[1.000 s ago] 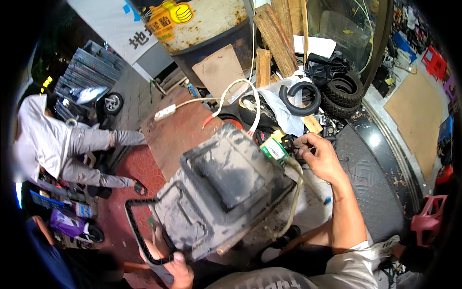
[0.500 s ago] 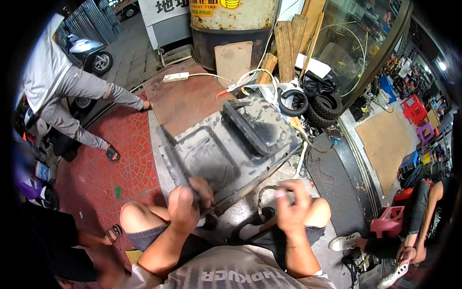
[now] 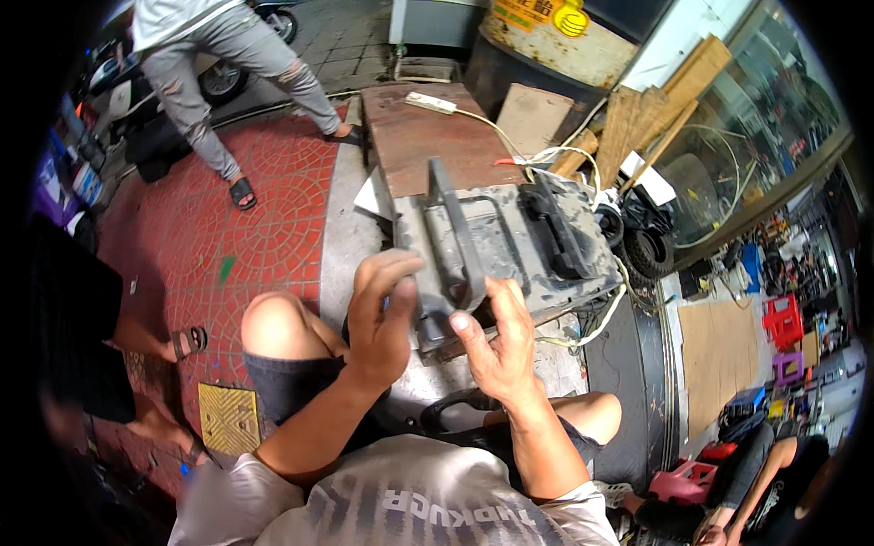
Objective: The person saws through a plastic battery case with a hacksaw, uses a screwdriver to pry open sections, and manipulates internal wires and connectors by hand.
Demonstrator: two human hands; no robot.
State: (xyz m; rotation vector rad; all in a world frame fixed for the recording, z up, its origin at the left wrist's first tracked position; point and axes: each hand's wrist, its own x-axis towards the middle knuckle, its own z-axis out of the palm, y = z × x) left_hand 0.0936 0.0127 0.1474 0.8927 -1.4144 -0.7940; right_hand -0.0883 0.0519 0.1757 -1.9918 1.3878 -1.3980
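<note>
A dusty black-and-grey panel-like case [image 3: 569, 196], with raised ribs and a sunken section, lies before my knees. Across its left part stretches a long dark bar [image 3: 462, 238], tilted, its far end raised. My right hand [image 3: 503, 350] is closed around the bar's near end, thumb on the near side. Just left of it, over the case's near left corner, my left hand [image 3: 382, 314] is apart from the bar. Its fingers are loosely bent and spread from the thumb, with nothing visible between them; the fingertips are slightly blurred.
A reddish-brown board [image 3: 428, 136] with a white power strip [image 3: 430, 103] lies beyond the case. Wood planks [image 3: 628, 132], tyres [image 3: 648, 259] and a rusty drum [image 3: 555, 50] stand behind. A person in ripped grey trousers [image 3: 264, 68] stands at far left; another sits at lower right.
The bar has shifted from my left hand to my right hand and moved rightward over the case. My left hand has let go. The view has turned, and the standing person appears further right.
</note>
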